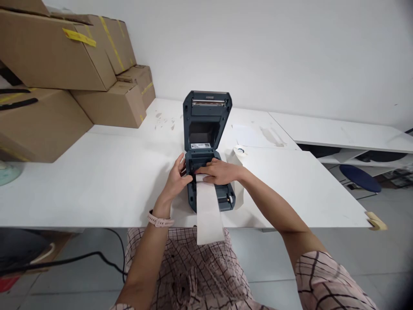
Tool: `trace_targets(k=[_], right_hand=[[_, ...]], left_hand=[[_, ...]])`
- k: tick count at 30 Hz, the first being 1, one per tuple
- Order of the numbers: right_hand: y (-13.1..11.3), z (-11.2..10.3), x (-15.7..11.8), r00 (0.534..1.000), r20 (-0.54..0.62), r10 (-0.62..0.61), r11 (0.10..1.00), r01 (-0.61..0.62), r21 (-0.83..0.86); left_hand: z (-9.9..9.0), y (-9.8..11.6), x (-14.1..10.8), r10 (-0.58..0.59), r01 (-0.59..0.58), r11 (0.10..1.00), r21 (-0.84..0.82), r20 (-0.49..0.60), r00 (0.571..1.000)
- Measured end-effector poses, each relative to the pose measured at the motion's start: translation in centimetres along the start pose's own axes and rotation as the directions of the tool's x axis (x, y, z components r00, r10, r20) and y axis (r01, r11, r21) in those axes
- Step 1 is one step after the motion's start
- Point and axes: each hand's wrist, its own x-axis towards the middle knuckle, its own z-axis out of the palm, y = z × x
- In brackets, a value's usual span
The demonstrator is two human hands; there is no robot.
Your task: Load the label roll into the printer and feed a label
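Between our two hands, the dark printer point(191, 199) stands open on the white desk point(129, 185), its lid point(206, 113) tipped up just beyond the grip of either hand, which probably is what leaves the inside within reach. Our left grip point(174, 177) is loose and spread, fingers along the printer's left side and thumb bent over the rim, a hold that we would judge suited to steadying the body rather than squeezing it. Our right grip point(217, 171) reaches into the opening from the other side, palm down, its fingers over the upper end of the white paper strip point(209, 215); we cannot tell whether they pinch it or merely press it flat, since the undersides are hidden. From under those fingers the strip runs toward us, over the printer's front and past the desk edge, its near end hanging free, perhaps because it is too long for the printer bed. Just beside the right grip, on the printer's outer side, a small white roll point(239, 150) rests on the desk, apart from our fingers. Well left of the left grip, cardboard boxes point(108, 103) are stacked, seemingly set aside there so that our forearms have room.
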Motion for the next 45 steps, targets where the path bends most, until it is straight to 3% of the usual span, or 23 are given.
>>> trace_targets(k=[3,6,8,10,11,13,17,22,25,27,32,35,41,45], right_hand=[[1.0,-1.6,-2.7,0.994,-0.022,-0.104,0.938,0.106,0.329],[3.3,-1.6,-8.5,0.969,-0.243,-0.046,0.801,0.181,0.57],[5.4,-0.4,-13.3,0.882,-0.458,0.114,0.734,0.236,0.636],[7.5,1.5,-17.5,0.729,-0.61,0.31,0.719,0.241,0.652],[8.4,2.5,-19.0,0.665,-0.631,0.399,0.702,0.22,0.677],[10.0,4.5,-20.6,0.61,-0.577,0.543,0.636,0.149,0.757],[11.9,7.3,-19.0,0.65,-0.398,0.647,0.516,0.011,0.857],[13.3,8.4,-17.7,0.694,-0.344,0.633,0.499,-0.025,0.866],[13.9,7.2,-18.5,0.693,-0.399,0.6,0.528,0.031,0.849],[14.3,5.7,-18.0,0.691,-0.401,0.602,0.562,-0.009,0.827],[15.6,1.3,-12.6,0.717,-0.267,0.644,0.607,-0.266,0.749],[16.0,0.2,-9.6,0.713,-0.25,0.655,0.606,-0.298,0.738],[13.0,0.9,-8.8,0.682,-0.383,0.623,0.621,-0.133,0.772],[8.1,-0.6,-7.7,0.735,-0.422,0.531,0.653,-0.037,0.757]], left_hand=[[0.0,0.0,-0.1,-0.01,0.01,1.0,0.013,0.023,1.0],[0.0,0.1,-0.3,-0.024,0.024,0.999,0.022,0.021,0.999],[0.0,0.2,-0.3,-0.03,0.03,0.999,0.035,0.01,1.0],[-0.1,0.2,-0.4,-0.03,0.03,0.999,0.045,0.008,1.0],[-0.1,0.2,-0.4,-0.029,0.029,0.999,0.045,0.009,1.0],[-0.2,0.2,-0.3,-0.025,0.024,0.999,0.041,0.015,1.0],[-0.5,0.2,-0.3,-0.015,0.014,0.999,0.051,0.024,1.0],[-0.8,0.5,-0.5,-0.03,0.028,0.999,0.047,0.032,0.999],[-0.7,0.5,-0.5,-0.029,0.028,0.999,0.032,0.029,0.999],[-0.5,0.6,-0.5,-0.023,0.023,0.999,0.029,0.021,1.0],[-0.2,0.6,-0.2,-0.023,0.022,1.0,0.019,0.035,0.999],[-0.2,0.3,-0.1,-0.022,0.022,1.0,0.006,0.04,0.999],[-0.3,-0.5,0.0,-0.017,0.016,1.0,0.022,0.046,0.999],[-0.3,-0.7,-0.1,-0.003,0.001,0.999,0.047,0.046,0.999]])
